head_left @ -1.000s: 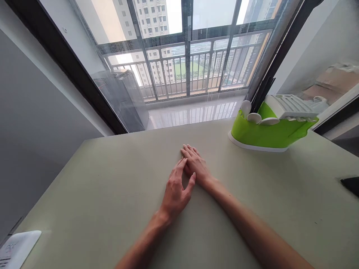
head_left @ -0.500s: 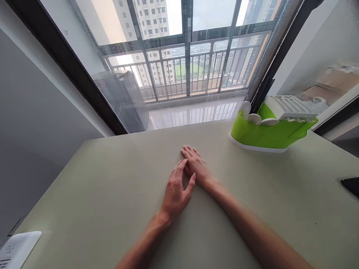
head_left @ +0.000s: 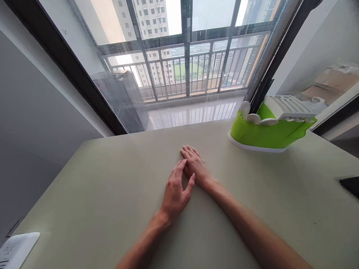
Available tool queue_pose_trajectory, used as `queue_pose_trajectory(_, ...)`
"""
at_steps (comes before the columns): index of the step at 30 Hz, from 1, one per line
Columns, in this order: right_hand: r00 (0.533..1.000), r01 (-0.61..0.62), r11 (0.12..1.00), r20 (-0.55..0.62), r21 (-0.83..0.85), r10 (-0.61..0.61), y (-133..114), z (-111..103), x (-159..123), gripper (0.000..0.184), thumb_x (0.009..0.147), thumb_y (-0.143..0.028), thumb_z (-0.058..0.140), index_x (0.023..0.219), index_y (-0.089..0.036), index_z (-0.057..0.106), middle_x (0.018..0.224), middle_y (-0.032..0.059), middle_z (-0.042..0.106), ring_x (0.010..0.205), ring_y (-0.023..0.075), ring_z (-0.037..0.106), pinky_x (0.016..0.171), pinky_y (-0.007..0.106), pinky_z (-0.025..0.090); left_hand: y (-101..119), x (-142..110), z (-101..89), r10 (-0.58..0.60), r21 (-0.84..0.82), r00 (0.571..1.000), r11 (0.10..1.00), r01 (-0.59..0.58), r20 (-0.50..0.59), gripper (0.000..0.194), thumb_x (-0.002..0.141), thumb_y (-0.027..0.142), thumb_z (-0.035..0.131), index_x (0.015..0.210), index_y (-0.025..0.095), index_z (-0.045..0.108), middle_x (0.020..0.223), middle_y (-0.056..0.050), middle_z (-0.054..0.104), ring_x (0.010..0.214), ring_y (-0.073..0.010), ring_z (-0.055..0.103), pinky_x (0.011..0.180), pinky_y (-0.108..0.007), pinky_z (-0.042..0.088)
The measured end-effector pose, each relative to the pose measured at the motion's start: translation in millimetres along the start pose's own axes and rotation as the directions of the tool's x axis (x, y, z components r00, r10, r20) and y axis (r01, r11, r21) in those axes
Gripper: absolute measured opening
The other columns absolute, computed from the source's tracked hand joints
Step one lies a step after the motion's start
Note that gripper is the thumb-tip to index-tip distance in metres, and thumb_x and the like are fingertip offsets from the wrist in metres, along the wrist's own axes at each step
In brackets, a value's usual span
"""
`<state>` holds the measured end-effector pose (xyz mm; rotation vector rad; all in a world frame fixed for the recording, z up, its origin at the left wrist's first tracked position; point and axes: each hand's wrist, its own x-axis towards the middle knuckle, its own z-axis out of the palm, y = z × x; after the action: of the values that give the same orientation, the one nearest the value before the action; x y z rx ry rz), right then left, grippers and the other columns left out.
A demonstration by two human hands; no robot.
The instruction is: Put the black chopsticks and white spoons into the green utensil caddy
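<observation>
Both hands rest close together near the middle of the pale green tabletop (head_left: 112, 194). My right hand (head_left: 195, 165) lies palm down with its fingers stretched away from me. Beside it, my left hand (head_left: 176, 188) is lightly curved, thumb and fingers apart, its fingertips at the near side of the right hand. Whether those fingertips press on the right hand or just sit next to it, I cannot tell. No object shows in either hand.
A green and white utensil holder (head_left: 260, 136) with white spoons (head_left: 253, 119) and black sticks (head_left: 260, 95) stands at the back right. A dark flat object (head_left: 350, 185) lies at the right edge, a white printed item (head_left: 18, 248) at the lower left. Glass and a balcony railing (head_left: 202, 71) lie beyond.
</observation>
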<state>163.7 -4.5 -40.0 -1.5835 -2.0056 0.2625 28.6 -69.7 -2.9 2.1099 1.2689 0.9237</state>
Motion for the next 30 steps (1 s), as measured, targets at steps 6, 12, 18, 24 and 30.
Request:
queue_pose_trajectory(6, 1.0, -0.002, 1.0, -0.002, -0.004, 0.002, -0.8, -1.0, -0.3, 0.049, 0.101, -0.019, 0.041, 0.146, -0.01, 0.058, 0.161, 0.0158, 0.048, 0.154, 0.0242, 0.036, 0.128, 0.044, 0.026, 0.3, 0.0, -0.6, 0.001, 0.008, 1.0, 1.0, -0.001, -0.002, 0.054, 0.104, 0.038, 0.054, 0.155, 0.024, 0.043, 0.158, -0.012, 0.052, 0.15, -0.026, 0.044, 0.124, -0.048, 0.039)
queue_pose_trajectory(12, 1.0, -0.009, 1.0, 0.005, -0.01, 0.009, -1.1, -0.9, 0.6, 0.049, 0.101, -0.018, 0.041, 0.146, -0.008, 0.058, 0.161, 0.0158, 0.047, 0.154, 0.0249, 0.036, 0.129, 0.043, 0.025, 0.5, 0.1, -0.1, 0.012, 0.007, 1.0, 1.0, -0.012, -0.005, 0.054, 0.104, 0.038, 0.053, 0.155, 0.024, 0.043, 0.157, -0.013, 0.052, 0.15, -0.0259, 0.045, 0.124, -0.049, 0.04)
queue_pose_trajectory(18, 1.0, -0.011, 1.0, 0.013, -0.01, 0.011, -1.7, -2.0, 0.3, 0.049, 0.101, -0.019, 0.042, 0.147, -0.009, 0.058, 0.161, 0.0162, 0.047, 0.155, 0.0235, 0.036, 0.129, 0.042, 0.025, -0.2, 0.3, 0.2, 0.014, 0.007, 1.0, 1.0, -0.014, -0.008, 0.053, 0.104, 0.038, 0.053, 0.154, 0.023, 0.044, 0.157, -0.013, 0.052, 0.15, -0.0263, 0.045, 0.124, -0.048, 0.039)
queue_pose_trajectory(24, 1.0, -0.009, 1.0, 0.013, -0.018, 0.009, -2.3, -2.8, 0.1, 0.049, 0.101, -0.019, 0.041, 0.146, -0.007, 0.058, 0.161, 0.0154, 0.047, 0.154, 0.0251, 0.036, 0.129, 0.042, 0.025, -0.6, 0.2, 0.3, 0.016, 0.008, 1.0, 1.0, -0.016, -0.004, 0.054, 0.104, 0.038, 0.053, 0.155, 0.023, 0.043, 0.157, -0.013, 0.052, 0.15, -0.0264, 0.044, 0.124, -0.048, 0.039)
queue_pose_trajectory(30, 1.0, -0.008, 1.0, 0.016, -0.016, 0.009, -1.8, -2.8, 0.4, 0.05, 0.1, -0.019, 0.043, 0.147, -0.008, 0.057, 0.161, 0.0158, 0.047, 0.154, 0.0247, 0.036, 0.129, 0.042, 0.025, -0.3, -0.1, 0.2, 0.015, 0.0, 1.0, 1.0, -0.015, -0.007, 0.053, 0.105, 0.039, 0.052, 0.155, 0.024, 0.043, 0.157, -0.013, 0.053, 0.15, -0.0261, 0.044, 0.124, -0.049, 0.039)
